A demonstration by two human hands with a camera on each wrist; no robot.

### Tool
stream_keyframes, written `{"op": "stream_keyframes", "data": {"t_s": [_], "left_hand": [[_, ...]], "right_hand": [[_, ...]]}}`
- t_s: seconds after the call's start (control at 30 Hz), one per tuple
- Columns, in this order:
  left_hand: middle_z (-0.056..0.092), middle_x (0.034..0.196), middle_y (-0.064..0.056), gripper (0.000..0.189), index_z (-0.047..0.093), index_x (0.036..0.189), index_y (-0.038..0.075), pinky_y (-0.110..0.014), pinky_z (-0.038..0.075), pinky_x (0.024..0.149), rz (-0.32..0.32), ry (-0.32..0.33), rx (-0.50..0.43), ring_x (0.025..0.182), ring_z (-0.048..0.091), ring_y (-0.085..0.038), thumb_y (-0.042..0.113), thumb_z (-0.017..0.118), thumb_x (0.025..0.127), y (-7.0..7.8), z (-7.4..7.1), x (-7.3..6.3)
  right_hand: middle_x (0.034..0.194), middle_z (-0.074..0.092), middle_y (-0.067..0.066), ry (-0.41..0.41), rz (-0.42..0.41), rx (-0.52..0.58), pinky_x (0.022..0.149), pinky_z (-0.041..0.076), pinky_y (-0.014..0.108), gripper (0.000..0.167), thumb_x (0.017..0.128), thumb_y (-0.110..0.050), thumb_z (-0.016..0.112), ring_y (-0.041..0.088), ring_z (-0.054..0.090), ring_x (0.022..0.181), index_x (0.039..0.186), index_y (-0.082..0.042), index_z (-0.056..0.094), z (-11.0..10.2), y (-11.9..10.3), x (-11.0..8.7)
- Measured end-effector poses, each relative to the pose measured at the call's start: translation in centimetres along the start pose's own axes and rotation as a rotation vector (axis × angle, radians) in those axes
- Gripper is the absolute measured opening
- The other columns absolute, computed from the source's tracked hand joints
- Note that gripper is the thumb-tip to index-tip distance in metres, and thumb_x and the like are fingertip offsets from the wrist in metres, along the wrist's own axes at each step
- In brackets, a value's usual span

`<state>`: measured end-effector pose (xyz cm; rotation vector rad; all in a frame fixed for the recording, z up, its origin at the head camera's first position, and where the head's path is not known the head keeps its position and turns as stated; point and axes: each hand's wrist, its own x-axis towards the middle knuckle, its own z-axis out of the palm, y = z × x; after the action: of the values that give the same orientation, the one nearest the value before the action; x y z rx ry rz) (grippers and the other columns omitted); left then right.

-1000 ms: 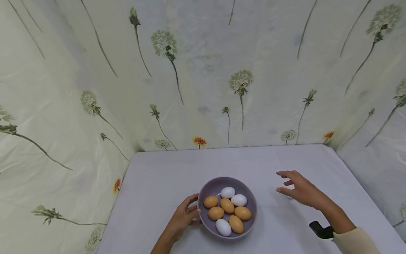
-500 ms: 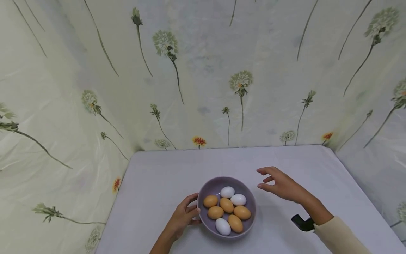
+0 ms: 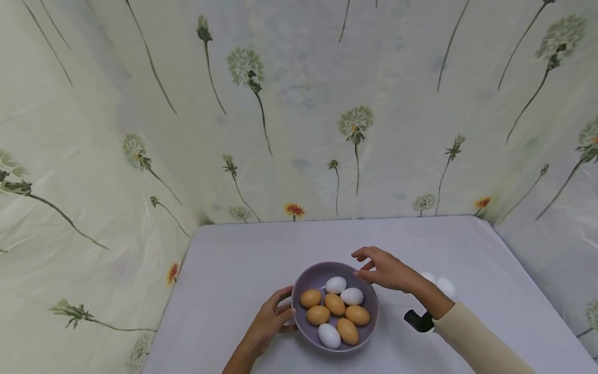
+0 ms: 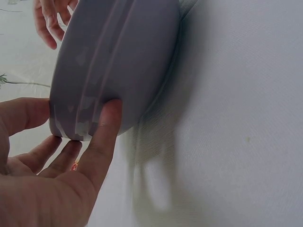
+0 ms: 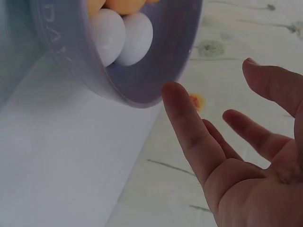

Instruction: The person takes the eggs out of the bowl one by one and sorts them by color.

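A purple bowl (image 3: pixel 303 332) on the table holds several brown eggs (image 3: pixel 348 331) and 3 white eggs (image 3: pixel 329 335). My left hand (image 3: pixel 267 323) grips the bowl's left side, its fingers and thumb spread along the outer wall, as the left wrist view shows. At the far right of the rim hovers my right hand (image 3: pixel 385 267), with loosely bent fingers apart and nothing between them. In the right wrist view one fingertip (image 5: pixel 176 94) appears right by the rim; whether it touches cannot be told.
More white eggs (image 3: pixel 446 287) lie on the table to the right, partly hidden by my right forearm. A black strap piece (image 3: pixel 419 321) sits at that wrist. The white-covered table (image 3: pixel 243 254) ends at a dandelion-patterned curtain (image 3: pixel 299 114) behind and at the sides.
My right hand has moved left from the right part of the table to the bowl's far right rim, uncovering white eggs behind it. The left hand and bowl have stayed put.
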<state>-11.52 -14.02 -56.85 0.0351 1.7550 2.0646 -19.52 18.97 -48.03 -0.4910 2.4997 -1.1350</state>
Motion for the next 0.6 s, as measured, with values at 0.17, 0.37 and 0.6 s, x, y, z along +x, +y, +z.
{"op": "stream_keyframes", "data": {"t_s": [0.17, 0.37, 0.6], "left_hand": [[0.028, 0.161, -0.023, 0.06, 0.036, 0.152, 0.005, -0.043, 0.062, 0.085, 0.009, 0.002, 0.004, 0.135, 0.05, -0.042, 0.003, 0.058, 0.096, 0.0, -0.1, 0.1], [0.028, 0.16, -0.023, 0.06, 0.035, 0.152, 0.004, -0.044, 0.062, 0.085, 0.017, -0.001, 0.004, 0.136, 0.049, -0.042, 0.003, 0.058, 0.097, 0.0, -0.1, 0.1], [0.028, 0.16, -0.024, 0.06, 0.036, 0.152, 0.004, -0.044, 0.062, 0.085, 0.006, 0.007, -0.001, 0.136, 0.048, -0.043, 0.002, 0.058, 0.096, -0.2, 0.0, 0.1]], "right_hand": [[0.136, 0.053, 0.024, -0.04, 0.011, 0.035, 0.073, 0.063, 0.035, 0.051, 0.093, -0.028, 0.071, 0.037, 0.062, 0.116, 0.134, -0.004, 0.054, 0.8, -0.9, 0.9], [0.127, 0.056, 0.024, -0.072, 0.015, 0.029, 0.07, 0.062, 0.032, 0.047, 0.093, -0.023, 0.071, 0.037, 0.064, 0.111, 0.13, 0.001, 0.055, 1.8, -1.6, 1.7], [0.123, 0.056, 0.02, -0.094, 0.041, -0.033, 0.069, 0.059, 0.032, 0.042, 0.092, -0.018, 0.072, 0.021, 0.066, 0.086, 0.127, 0.001, 0.059, 2.9, -2.0, 2.4]]}}
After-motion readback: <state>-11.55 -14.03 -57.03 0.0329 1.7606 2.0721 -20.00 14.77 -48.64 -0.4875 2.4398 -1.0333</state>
